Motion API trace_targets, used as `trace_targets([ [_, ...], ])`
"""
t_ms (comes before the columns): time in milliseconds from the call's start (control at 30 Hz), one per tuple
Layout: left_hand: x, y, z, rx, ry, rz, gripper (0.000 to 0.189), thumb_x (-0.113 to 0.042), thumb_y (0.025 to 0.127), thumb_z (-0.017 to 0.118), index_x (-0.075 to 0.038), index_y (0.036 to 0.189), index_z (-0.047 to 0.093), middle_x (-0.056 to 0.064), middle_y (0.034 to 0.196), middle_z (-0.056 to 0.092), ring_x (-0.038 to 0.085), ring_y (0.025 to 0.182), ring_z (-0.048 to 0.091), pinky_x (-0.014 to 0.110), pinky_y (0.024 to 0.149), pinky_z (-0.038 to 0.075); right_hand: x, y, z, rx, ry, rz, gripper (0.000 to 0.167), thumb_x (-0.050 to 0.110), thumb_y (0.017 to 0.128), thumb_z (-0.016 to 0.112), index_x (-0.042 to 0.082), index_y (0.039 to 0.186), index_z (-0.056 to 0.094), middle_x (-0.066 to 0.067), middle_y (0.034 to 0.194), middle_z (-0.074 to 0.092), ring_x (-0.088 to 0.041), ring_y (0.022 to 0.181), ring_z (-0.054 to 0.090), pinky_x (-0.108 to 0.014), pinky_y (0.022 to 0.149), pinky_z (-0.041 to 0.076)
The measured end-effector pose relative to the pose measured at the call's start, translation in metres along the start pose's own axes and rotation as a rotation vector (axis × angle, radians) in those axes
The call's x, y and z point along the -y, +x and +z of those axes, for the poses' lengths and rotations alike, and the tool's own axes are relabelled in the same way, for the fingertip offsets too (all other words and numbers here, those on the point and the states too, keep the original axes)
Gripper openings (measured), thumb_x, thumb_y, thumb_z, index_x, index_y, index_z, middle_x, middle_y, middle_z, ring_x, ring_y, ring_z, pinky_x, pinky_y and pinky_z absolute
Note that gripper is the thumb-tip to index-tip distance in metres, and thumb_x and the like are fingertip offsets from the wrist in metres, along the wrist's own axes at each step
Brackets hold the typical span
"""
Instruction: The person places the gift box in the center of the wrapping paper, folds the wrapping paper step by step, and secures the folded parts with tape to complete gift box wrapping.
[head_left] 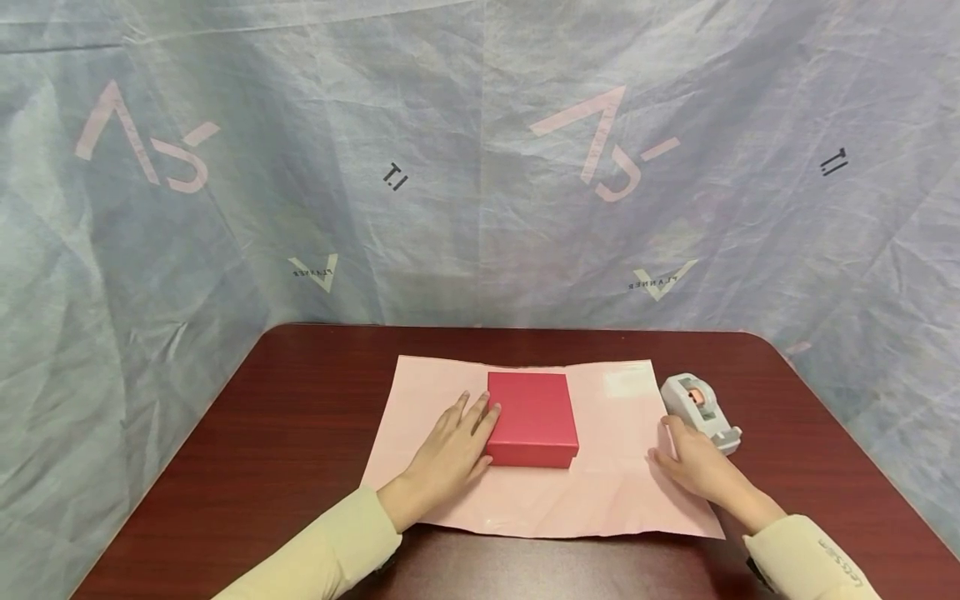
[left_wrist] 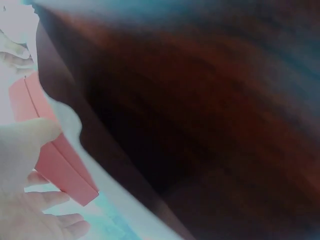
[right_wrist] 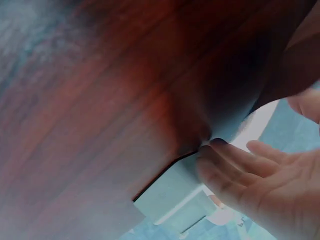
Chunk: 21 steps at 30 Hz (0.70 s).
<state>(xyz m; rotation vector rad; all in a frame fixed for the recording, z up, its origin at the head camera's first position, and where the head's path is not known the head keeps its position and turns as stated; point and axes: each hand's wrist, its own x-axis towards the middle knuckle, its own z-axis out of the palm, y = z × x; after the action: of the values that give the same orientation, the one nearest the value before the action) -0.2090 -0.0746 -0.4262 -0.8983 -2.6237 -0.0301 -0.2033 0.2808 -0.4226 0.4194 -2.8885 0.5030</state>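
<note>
In the head view, the left hand (head_left: 442, 462) rests loose-fingered against the red box (head_left: 531, 408), seemingly steadying it on the pink paper (head_left: 615, 467); in the left wrist view, its thumb lies by the paper's edge; in the right wrist view, the right hand (right_wrist: 270, 182), unclenched, seems to grasp nothing, a tape dispenser (right_wrist: 175, 192) crowding its room.

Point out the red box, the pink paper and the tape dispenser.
Red box (head_left: 532, 410): head view, middle of its lid's top.
Pink paper (head_left: 617, 446): head view, bare stretch to the box's right in the picture.
Tape dispenser (head_left: 712, 422): head view, pale body between roll and front end.
</note>
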Motion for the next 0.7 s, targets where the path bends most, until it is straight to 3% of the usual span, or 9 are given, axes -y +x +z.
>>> trace_targets([
  [133, -0.001, 0.000, 0.000, -0.007, 0.015, 0.001, 0.067, -0.033, 0.081, 0.065, -0.005, 0.137, 0.040, 0.018, 0.140, 0.040, 0.041, 0.127, 0.038, 0.043, 0.102, 0.035, -0.001, 0.000, -0.003, -0.072, 0.051, 0.013, 0.036, 0.003, 0.083, 0.058, -0.015, 0.111, 0.044, -0.034, 0.097, 0.059, -0.042, 0.087, 0.061, -0.051, 0.071, 0.047],
  [233, -0.001, 0.000, 0.000, -0.013, 0.021, 0.002, 0.067, -0.032, 0.081, 0.066, -0.004, 0.136, 0.040, 0.018, 0.139, 0.041, 0.041, 0.126, 0.039, 0.043, 0.102, 0.036, -0.003, 0.001, -0.006, -0.134, 0.091, 0.023, 0.027, -0.005, 0.087, 0.047, -0.014, 0.112, 0.043, -0.032, 0.095, 0.061, -0.038, 0.081, 0.063, -0.041, 0.060, 0.048],
  [367, -0.001, 0.000, -0.001, -0.010, 0.019, -0.001, 0.067, -0.032, 0.081, 0.066, -0.005, 0.137, 0.040, 0.018, 0.139, 0.040, 0.041, 0.127, 0.038, 0.044, 0.102, 0.035, -0.007, 0.004, -0.009, -0.195, 0.136, 0.019, 0.034, -0.015, 0.084, 0.038, -0.013, 0.118, 0.038, -0.028, 0.096, 0.063, -0.036, 0.077, 0.064, -0.031, 0.056, 0.041],
  [500, -0.002, 0.000, -0.002, -0.001, 0.017, 0.001, 0.067, -0.032, 0.081, 0.065, -0.005, 0.137, 0.040, 0.017, 0.140, 0.040, 0.042, 0.127, 0.038, 0.044, 0.102, 0.035, -0.013, 0.004, -0.012, -0.212, 0.180, 0.026, 0.044, -0.018, 0.079, 0.045, -0.011, 0.122, 0.039, -0.023, 0.097, 0.066, -0.036, 0.082, 0.065, -0.029, 0.057, 0.043],
  [567, -0.002, 0.000, -0.001, 0.001, 0.017, 0.003, 0.067, -0.032, 0.081, 0.065, -0.005, 0.137, 0.040, 0.017, 0.140, 0.040, 0.042, 0.127, 0.038, 0.044, 0.103, 0.034, -0.016, 0.004, -0.013, -0.188, 0.203, 0.043, 0.047, -0.014, 0.079, 0.053, -0.009, 0.123, 0.039, -0.022, 0.099, 0.067, -0.036, 0.086, 0.064, -0.029, 0.062, 0.047],
  [600, -0.002, 0.000, -0.001, 0.000, 0.016, 0.004, 0.067, -0.032, 0.081, 0.065, -0.005, 0.137, 0.040, 0.017, 0.140, 0.040, 0.042, 0.127, 0.038, 0.044, 0.103, 0.034, -0.018, 0.004, -0.014, -0.172, 0.208, 0.052, 0.049, -0.011, 0.079, 0.056, -0.008, 0.125, 0.039, -0.021, 0.100, 0.067, -0.035, 0.087, 0.064, -0.027, 0.059, 0.048],
  [700, -0.002, 0.000, 0.000, -0.003, 0.014, 0.004, 0.066, -0.032, 0.081, 0.065, -0.005, 0.137, 0.040, 0.017, 0.140, 0.040, 0.041, 0.127, 0.038, 0.044, 0.103, 0.034, -0.022, 0.003, -0.016, -0.117, 0.238, 0.090, 0.053, -0.001, 0.080, 0.063, -0.005, 0.127, 0.039, -0.018, 0.104, 0.067, -0.023, 0.089, 0.066, -0.022, 0.062, 0.048],
])
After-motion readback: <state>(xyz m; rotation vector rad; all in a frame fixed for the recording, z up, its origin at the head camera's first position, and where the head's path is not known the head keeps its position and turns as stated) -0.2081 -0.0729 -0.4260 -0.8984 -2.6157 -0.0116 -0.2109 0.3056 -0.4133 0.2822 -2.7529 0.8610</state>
